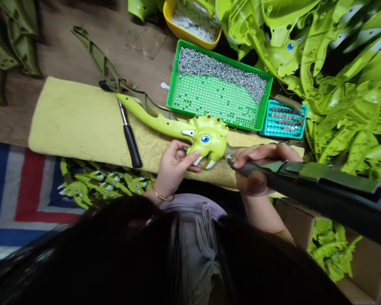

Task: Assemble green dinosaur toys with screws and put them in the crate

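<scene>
My left hand [174,165] is closed on the lower edge of a lime-green plastic dinosaur-head toy piece [211,131], thumb on top near its white horn. The piece has a blue eye and a long curved arm running to the left. My right hand [257,163] is wrapped around the front of a dark electric screwdriver [330,186]. Its tip is at the right edge of the dinosaur head; whether it meets a screw there I cannot make out. An olive plastic curved part [104,63] lies behind the green arm, partly hidden under it.
A yellow foam pad [73,123] lies under the work, with a black-handled hammer [131,144] on it. Behind are a green screw tray [220,99], a teal screw holder [284,118] and a yellow tub [168,15]. Green parts [330,84] pile at right; a cardboard box [365,262] stands below.
</scene>
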`<move>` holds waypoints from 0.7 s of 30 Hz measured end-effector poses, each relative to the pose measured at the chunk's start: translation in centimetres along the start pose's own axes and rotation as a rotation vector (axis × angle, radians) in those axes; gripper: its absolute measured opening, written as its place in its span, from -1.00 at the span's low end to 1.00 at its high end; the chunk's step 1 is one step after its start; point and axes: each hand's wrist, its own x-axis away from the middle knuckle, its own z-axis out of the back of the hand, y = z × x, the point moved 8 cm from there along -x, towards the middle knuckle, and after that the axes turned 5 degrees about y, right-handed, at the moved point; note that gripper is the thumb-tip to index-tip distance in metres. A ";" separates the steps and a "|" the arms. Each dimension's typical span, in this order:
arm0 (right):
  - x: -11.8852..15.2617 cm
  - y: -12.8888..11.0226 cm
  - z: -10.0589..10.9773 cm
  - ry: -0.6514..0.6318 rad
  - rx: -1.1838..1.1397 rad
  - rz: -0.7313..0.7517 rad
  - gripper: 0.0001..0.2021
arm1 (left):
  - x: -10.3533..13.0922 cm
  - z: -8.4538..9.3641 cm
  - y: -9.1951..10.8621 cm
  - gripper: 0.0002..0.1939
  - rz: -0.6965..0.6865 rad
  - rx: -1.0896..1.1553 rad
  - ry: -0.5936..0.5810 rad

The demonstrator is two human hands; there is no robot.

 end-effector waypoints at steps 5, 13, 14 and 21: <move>-2.8 -3.8 -0.2 0.276 -0.199 0.459 -0.54 | -0.1 0.0 -0.3 -0.47 -0.002 0.002 -0.014; -10.6 1.5 0.3 0.409 -0.168 0.322 -0.53 | -0.3 0.2 -0.7 -0.44 0.026 -0.028 -0.031; -10.7 2.6 0.2 0.404 -0.167 0.285 -0.51 | -0.3 0.2 -0.7 -0.44 0.031 -0.025 -0.035; -10.1 6.1 -0.8 0.347 -0.122 0.105 -0.45 | -0.4 0.1 -0.8 -0.45 0.026 -0.025 -0.062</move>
